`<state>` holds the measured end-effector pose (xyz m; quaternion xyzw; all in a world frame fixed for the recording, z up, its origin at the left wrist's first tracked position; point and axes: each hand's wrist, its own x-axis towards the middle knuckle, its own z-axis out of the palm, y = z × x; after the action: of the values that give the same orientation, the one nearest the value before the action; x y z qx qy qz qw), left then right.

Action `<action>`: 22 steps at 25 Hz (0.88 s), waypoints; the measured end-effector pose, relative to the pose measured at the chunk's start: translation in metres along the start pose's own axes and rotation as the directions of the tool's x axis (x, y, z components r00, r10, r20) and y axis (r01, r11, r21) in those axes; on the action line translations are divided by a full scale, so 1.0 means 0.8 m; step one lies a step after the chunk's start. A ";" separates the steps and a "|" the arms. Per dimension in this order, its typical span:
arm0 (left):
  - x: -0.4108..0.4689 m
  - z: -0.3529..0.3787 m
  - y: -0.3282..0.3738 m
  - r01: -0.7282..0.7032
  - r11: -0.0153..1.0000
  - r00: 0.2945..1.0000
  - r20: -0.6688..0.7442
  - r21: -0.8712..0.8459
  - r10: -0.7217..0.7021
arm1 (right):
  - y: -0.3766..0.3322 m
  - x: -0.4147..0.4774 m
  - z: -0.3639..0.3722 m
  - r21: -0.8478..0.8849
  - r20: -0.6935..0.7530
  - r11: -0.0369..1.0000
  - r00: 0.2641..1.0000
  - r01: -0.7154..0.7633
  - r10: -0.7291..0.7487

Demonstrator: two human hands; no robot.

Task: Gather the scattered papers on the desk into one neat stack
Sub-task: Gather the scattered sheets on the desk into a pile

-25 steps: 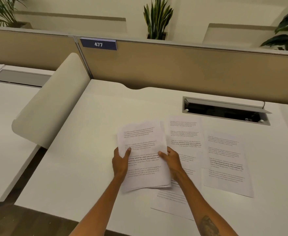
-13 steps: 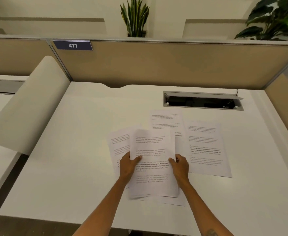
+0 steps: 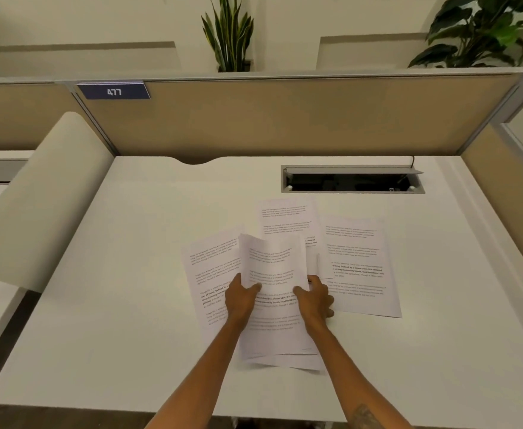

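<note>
A small stack of printed white sheets point(image 3: 274, 267) is held by both side edges in the middle of the white desk point(image 3: 99, 320), its top curling upward. My left hand point(image 3: 241, 297) grips the stack's left edge and my right hand point(image 3: 315, 300) grips its right edge. A loose sheet point(image 3: 210, 267) lies flat under the stack's left side. Another sheet point(image 3: 288, 218) pokes out behind the stack. A third sheet point(image 3: 359, 264) lies flat to the right, close to my right hand. One more sheet's bottom edge point(image 3: 303, 365) shows beneath the stack.
An open cable tray point(image 3: 351, 182) is sunk into the desk behind the papers. Tan partition panels point(image 3: 285, 119) wall the back and right side. A curved cream divider point(image 3: 37, 205) borders the left. The desk's front edge runs near my forearms.
The held stack has shifted right over the sheets beneath it and its top now bows upward. My view has panned right, bringing the right partition into sight.
</note>
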<state>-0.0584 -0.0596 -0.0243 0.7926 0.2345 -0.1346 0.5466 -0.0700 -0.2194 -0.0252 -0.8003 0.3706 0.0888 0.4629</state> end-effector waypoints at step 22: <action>0.049 -0.123 -0.027 0.095 0.937 0.926 -0.315 -0.337 -0.207 | -0.105 0.010 0.125 -0.278 0.306 0.840 0.872 0.466 -0.383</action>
<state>-0.0402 0.0473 -0.0239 0.6853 0.4065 0.0038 0.6042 0.0125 -0.1182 -0.0277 -0.9143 0.1032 0.1418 0.3652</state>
